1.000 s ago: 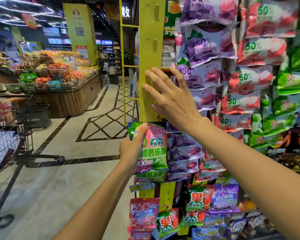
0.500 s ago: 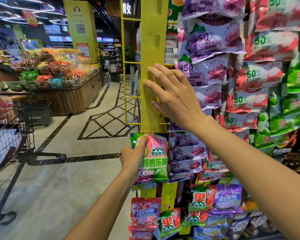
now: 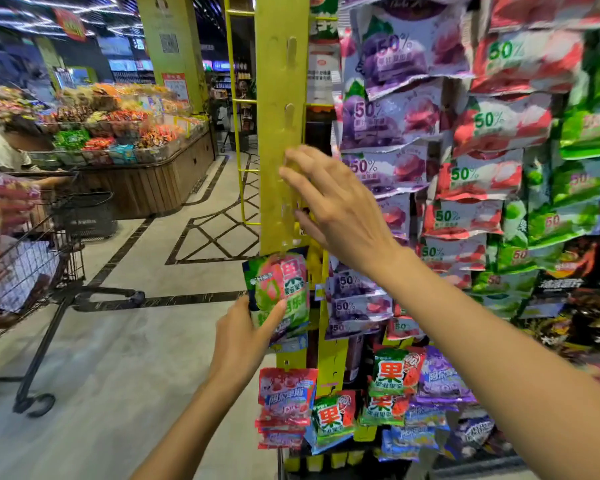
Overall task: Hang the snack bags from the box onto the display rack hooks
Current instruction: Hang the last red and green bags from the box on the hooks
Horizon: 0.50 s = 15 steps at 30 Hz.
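Motion blur hides whether the right hand (image 3: 340, 206), fingers spread, touches the yellow hanging strip (image 3: 281, 133). Below it, the left hand (image 3: 243, 336) pinches a green-pink snack bag (image 3: 279, 292) hanging at the strip's foot. Left: polished shop floor (image 3: 118, 341).

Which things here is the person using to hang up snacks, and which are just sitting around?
Part of the job:
- green and pink snack bag, touched by the left hand
- yellow hanging strip, with the open right hand in front of it

Just around:
- shopping cart
- loose-snack counter
- purple bags already hanging
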### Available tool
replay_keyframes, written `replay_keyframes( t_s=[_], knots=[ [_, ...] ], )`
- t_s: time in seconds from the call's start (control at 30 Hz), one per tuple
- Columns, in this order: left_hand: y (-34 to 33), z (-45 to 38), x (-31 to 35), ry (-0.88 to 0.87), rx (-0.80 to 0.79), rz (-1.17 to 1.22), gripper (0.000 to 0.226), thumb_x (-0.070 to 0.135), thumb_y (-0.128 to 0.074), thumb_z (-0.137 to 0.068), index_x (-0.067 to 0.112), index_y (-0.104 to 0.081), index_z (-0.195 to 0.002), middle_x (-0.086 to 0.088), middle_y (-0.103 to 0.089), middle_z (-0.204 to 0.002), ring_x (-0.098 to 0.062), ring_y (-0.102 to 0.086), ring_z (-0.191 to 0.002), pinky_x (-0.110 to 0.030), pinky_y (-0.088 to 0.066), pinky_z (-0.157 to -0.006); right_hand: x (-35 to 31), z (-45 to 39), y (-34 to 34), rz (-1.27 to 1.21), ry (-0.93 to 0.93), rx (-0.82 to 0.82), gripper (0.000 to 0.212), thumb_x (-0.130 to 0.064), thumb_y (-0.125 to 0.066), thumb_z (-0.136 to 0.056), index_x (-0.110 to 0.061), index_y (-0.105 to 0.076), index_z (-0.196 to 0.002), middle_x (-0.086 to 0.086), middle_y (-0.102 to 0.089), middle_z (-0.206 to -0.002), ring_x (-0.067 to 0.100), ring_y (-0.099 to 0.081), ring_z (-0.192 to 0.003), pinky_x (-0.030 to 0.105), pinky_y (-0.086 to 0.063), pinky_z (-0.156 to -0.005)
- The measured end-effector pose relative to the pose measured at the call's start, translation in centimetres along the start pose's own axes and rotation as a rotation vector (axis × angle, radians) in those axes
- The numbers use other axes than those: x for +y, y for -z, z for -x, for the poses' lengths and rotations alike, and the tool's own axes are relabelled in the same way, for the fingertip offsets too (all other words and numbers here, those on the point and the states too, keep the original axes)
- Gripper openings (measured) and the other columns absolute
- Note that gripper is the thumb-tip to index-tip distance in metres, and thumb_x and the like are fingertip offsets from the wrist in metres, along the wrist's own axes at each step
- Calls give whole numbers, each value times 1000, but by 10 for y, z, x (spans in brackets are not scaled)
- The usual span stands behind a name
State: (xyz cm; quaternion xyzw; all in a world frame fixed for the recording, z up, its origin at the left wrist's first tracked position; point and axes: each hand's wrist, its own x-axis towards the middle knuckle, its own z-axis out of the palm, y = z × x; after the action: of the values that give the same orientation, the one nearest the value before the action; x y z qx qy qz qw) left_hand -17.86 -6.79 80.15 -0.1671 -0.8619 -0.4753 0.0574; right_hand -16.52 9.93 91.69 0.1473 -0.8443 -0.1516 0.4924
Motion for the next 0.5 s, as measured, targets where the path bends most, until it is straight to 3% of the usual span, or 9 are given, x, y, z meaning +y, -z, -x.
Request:
replay_keyframes(
  t_s=[0.1, 0.23, 0.4, 0.5],
  knots=[
    [1, 21, -6, -26, 149, -251, 35, 43, -54, -89, 9, -55, -96, -5, -62, -78, -27, -59, -73, -35, -44, -57, -7, 53, 0, -105, -52, -30, 41, -12, -60, -86, 0, -56, -124, 18, -54, -132, 32, -48, -125, 39, -38, -104],
    [-6, 51, -15, -6, 308, -442, 30, 39, -50, -92, 9, -51, -91, -16, -63, -86, -38, -58, -80, -33, -34, -57, -9, 136, -2, -199, -153, -89, 38, -15, -51, -88, 1, -58, -121, 17, -58, -127, 27, -43, -123, 35, -35, -103],
    [-43, 87, -45, 135, 264, -550, 42, 29, -50, -94, -1, -52, -123, -26, -61, -112, -43, -54, -108, -46, -44, -81, -16, 247, -4, -267, -228, -277, 37, -11, -62, -84, 1, -59, -118, 18, -60, -123, 31, -53, -117, 37, -38, -101],
    [-83, 107, -76, -87, 183, -638, 38, 20, -51, -92, -9, -55, -116, -30, -60, -111, -46, -57, -101, -49, -47, -84, -21, 315, -10, -292, -254, -411, 40, -9, -69, -79, 1, -61, -117, 17, -60, -123, 32, -57, -114, 37, -38, -100]
  ],
)
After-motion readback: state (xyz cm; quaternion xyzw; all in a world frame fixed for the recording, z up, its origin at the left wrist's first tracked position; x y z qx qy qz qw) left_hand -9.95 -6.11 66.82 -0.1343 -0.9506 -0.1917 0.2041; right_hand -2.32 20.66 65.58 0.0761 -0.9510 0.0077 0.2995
